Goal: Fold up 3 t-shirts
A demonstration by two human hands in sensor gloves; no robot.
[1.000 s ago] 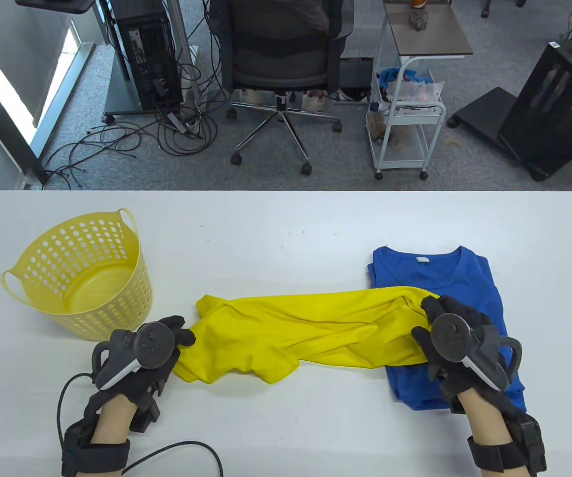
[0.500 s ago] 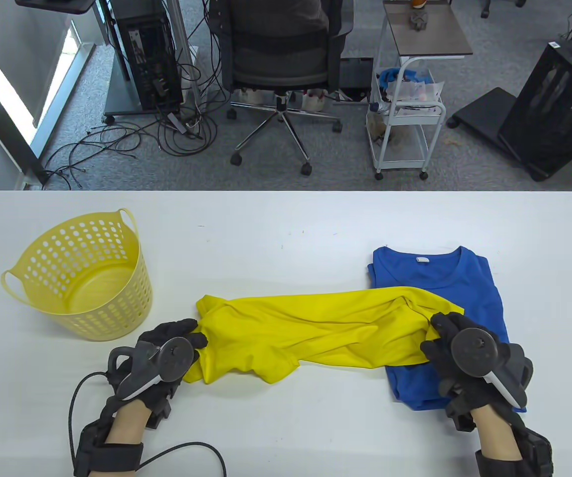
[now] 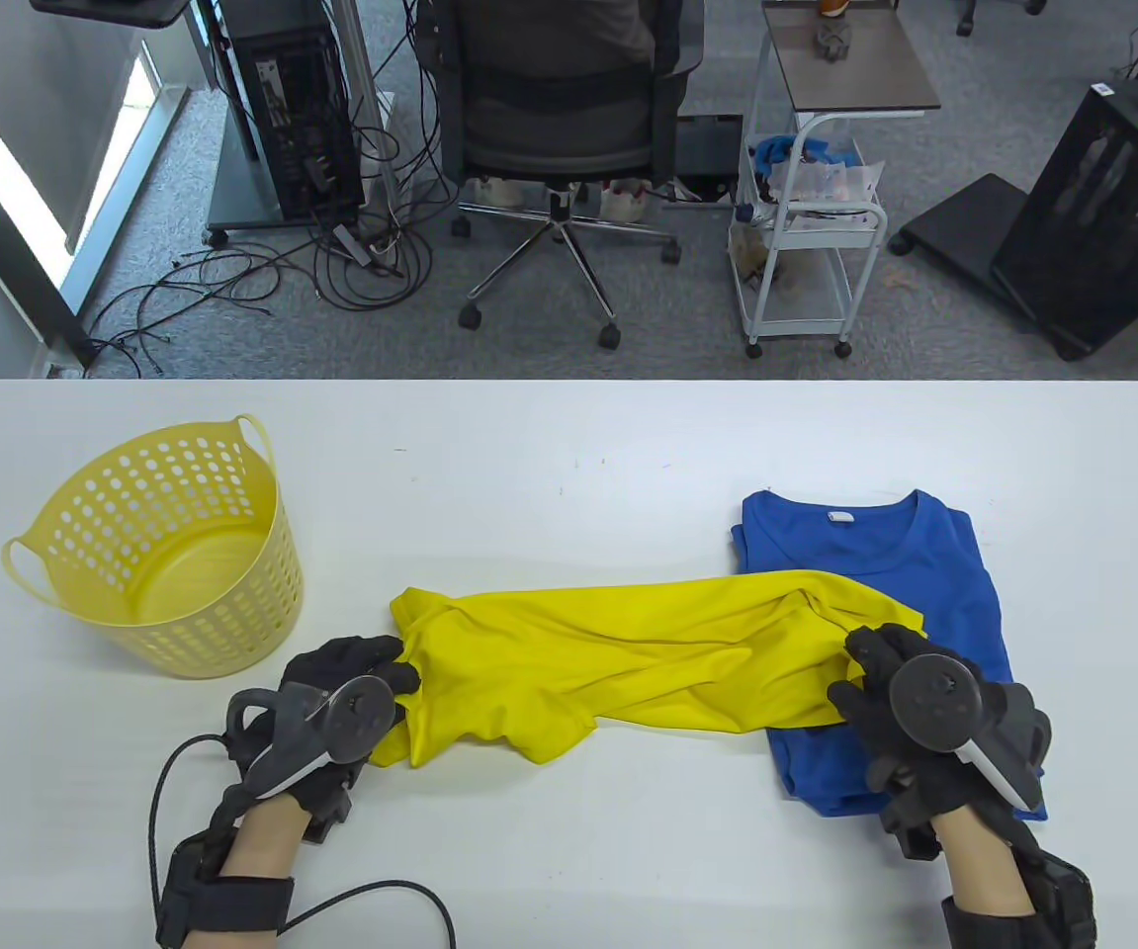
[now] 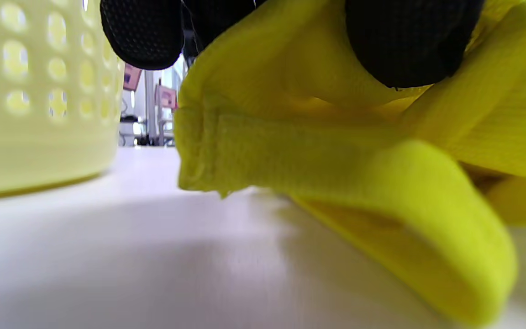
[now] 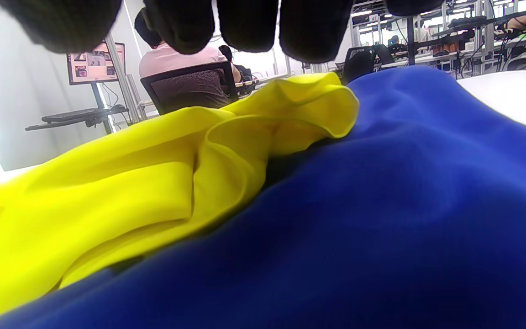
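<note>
- The white table [image 3: 569,445] fills the lower half of my table view, and everything I'm working with lies on it.
- The yellow t-shirt [image 3: 618,667] is stretched in a rumpled band across the lower middle of the frame, its right end lying over the blue one.
- The blue t-shirt [image 3: 885,583] sits folded at lower right, collar toward the top of the frame.
- The yellow basket [image 3: 168,549] stands at the left, just beside the shirt's left end.
- My left hand [image 3: 336,707], at lower left, pinches the yellow shirt's left end; in the left wrist view its fingers [image 4: 409,41] are clamped on a fold of cloth.
- My right hand [image 3: 910,707], at lower right, rests at the shirt's right end on the blue fabric; its fingers [image 5: 249,23] hang above the cloth in the right wrist view, and I cannot tell whether they grip.
</note>
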